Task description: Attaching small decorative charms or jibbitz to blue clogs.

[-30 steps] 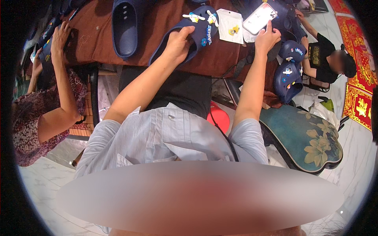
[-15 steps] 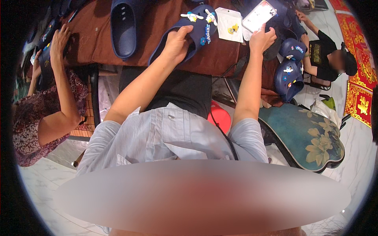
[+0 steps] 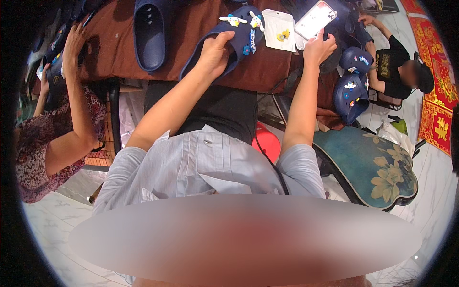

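My left hand (image 3: pixel 213 55) grips a navy blue clog (image 3: pixel 234 48) on the brown-covered table, thumb on top and the other fingers hidden. White cartoon charms (image 3: pixel 233 20), a blue lettered charm (image 3: pixel 253 40) and a small blue flower decorate its upper. Over by the phone (image 3: pixel 314 19), my right hand (image 3: pixel 319 50) has its index finger at the lit screen's lower edge and its other fingers loosely bent apart. Between clog and phone lies a clear packet (image 3: pixel 280 31) with a small yellow charm. A plain navy clog (image 3: pixel 150 40) sits to the left.
Two decorated navy clogs (image 3: pixel 351 93) stand at the table's right edge, near a person (image 3: pixel 394 67) in black. At left, another person's hand (image 3: pixel 73 48) is beside a dark clog. A green flowered chair seat (image 3: pixel 366 165) is to my right. A black cord (image 3: pixel 275 170) hangs beside me.
My right hand has shifted very slightly at the phone, and the screen's content looks different. The left person's arm has moved a little. My left hand and the clog stay put.
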A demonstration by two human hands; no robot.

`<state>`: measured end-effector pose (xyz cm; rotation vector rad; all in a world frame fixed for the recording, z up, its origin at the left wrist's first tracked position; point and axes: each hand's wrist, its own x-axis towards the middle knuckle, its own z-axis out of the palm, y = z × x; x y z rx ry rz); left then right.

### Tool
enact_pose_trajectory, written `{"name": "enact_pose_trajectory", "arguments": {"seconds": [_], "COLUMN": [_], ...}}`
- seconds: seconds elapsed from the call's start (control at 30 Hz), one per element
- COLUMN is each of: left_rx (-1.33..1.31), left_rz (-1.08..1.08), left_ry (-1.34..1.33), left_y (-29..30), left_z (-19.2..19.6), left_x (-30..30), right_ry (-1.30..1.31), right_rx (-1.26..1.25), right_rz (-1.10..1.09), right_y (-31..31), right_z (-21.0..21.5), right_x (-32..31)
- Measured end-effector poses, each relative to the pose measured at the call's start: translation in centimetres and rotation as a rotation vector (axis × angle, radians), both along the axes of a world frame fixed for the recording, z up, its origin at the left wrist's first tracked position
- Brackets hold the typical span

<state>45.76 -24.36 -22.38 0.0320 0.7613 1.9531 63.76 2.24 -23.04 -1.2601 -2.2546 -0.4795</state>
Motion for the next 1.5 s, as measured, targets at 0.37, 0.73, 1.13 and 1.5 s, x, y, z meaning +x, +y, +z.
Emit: {"name": "enact_pose_trajectory", "arguments": {"seconds": [0.37, 0.73, 1.13, 1.5], "left_rx": [-0.003, 0.015, -0.005, -0.006], "left_rz": [0.004, 0.010, 0.002, -0.004], "left_ry": [0.017, -0.005, 0.016, 0.005], "left_y": [0.05, 0.08, 0.00, 0.06], "left_z": [-0.21, 0.13, 0.26, 0.10], "left_x": [-0.03, 0.04, 0.10, -0.01], "right_ry": [0.033, 0.048, 0.048, 0.033], "right_rx": [0.014, 0.022, -0.017, -0.018], "right_rz": [0.044, 0.067, 0.045, 0.054], "right_y": [-0.41, -0.27, -0.52, -0.61], "right_z": [-0.01, -0.03, -0.01, 0.00], "right_x": [0.44, 0.45, 0.44, 0.45]}}
